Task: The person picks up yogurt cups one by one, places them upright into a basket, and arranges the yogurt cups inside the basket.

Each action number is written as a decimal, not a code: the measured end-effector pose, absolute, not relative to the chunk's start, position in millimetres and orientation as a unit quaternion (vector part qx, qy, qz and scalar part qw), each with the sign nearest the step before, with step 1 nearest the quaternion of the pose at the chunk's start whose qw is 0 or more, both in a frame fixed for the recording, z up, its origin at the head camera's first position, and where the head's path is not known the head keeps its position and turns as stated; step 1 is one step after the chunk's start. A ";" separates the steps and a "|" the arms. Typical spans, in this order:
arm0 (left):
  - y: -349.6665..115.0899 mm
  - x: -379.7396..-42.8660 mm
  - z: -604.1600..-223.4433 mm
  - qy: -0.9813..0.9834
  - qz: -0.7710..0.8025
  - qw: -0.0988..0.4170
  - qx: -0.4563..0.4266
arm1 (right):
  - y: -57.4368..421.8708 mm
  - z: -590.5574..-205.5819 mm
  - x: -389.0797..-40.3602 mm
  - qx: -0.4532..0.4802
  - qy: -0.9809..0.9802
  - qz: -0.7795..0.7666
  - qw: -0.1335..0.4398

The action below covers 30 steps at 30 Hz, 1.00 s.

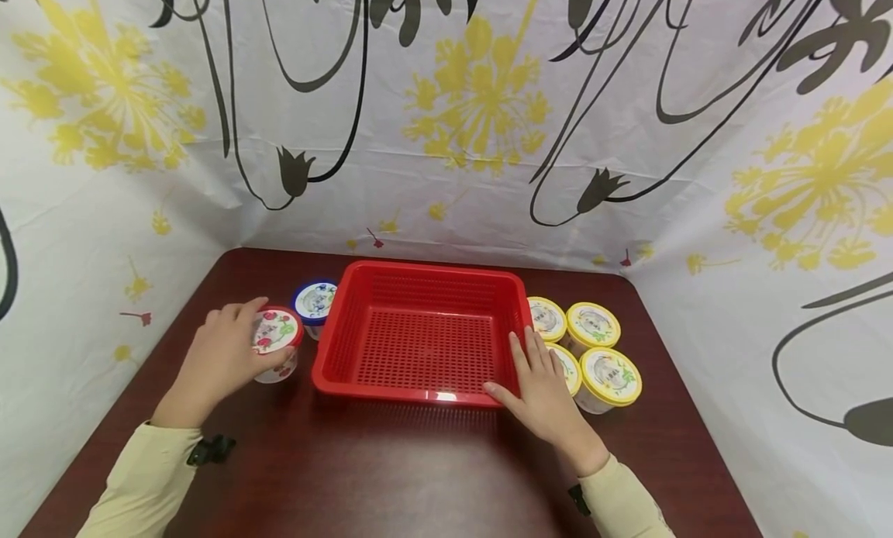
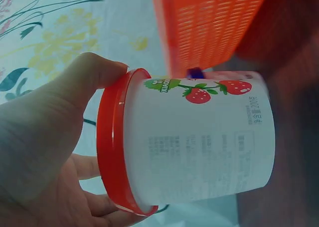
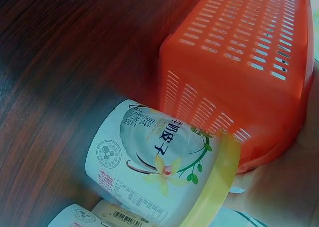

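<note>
Starting left, we see the left hand (image 1: 219, 356) clamped on the red tub (image 2: 204, 157) by its lid (image 1: 277, 332), left of the basket (image 1: 425, 352) — a loose lid could let the tub drop, and a wide swing could knock the blue tub (image 1: 315, 301). The right hand (image 1: 551, 402), fingers straight and apart, rests at the basket's right edge; pushing there could shove the yellow tubs (image 1: 611, 377). We count one red tub, one blue, one basket — and four yellow.
</note>
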<state>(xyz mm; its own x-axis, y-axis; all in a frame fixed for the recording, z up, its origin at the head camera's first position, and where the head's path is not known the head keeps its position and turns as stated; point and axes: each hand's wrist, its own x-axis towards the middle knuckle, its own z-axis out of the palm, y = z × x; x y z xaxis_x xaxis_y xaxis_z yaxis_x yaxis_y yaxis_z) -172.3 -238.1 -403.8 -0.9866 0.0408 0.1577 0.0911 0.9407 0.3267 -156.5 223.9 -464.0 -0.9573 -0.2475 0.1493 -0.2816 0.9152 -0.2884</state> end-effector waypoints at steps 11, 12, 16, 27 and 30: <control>-227.6 -173.9 -378.0 -0.974 -0.187 0.126 -0.017 | 223.7 -461.8 -158.2 0.137 -0.977 0.158 0.048; -226.1 -174.6 -376.3 -0.973 -0.189 0.131 -0.018 | 223.5 -461.7 -158.3 0.137 -0.977 0.157 0.047; -218.0 -178.6 -368.5 -0.968 -0.193 0.157 -0.031 | 223.0 -462.2 -158.7 0.138 -0.977 0.156 0.047; -182.7 -200.6 -354.1 -0.950 -0.221 0.196 -0.101 | 223.3 -461.9 -159.1 0.137 -0.976 0.162 0.046; -173.3 -210.5 -353.5 -0.947 -0.221 0.199 -0.121 | 223.7 -461.8 -159.3 0.136 -0.976 0.162 0.046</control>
<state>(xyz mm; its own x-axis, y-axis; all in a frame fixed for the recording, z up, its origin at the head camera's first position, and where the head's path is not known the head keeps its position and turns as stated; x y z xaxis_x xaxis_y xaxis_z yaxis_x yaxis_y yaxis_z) -210.5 -173.3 -353.5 -0.8915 0.1413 0.4304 0.3171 0.8733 0.3700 -159.3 223.7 -461.8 -0.9585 -0.2511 0.1349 -0.2812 0.9101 -0.3044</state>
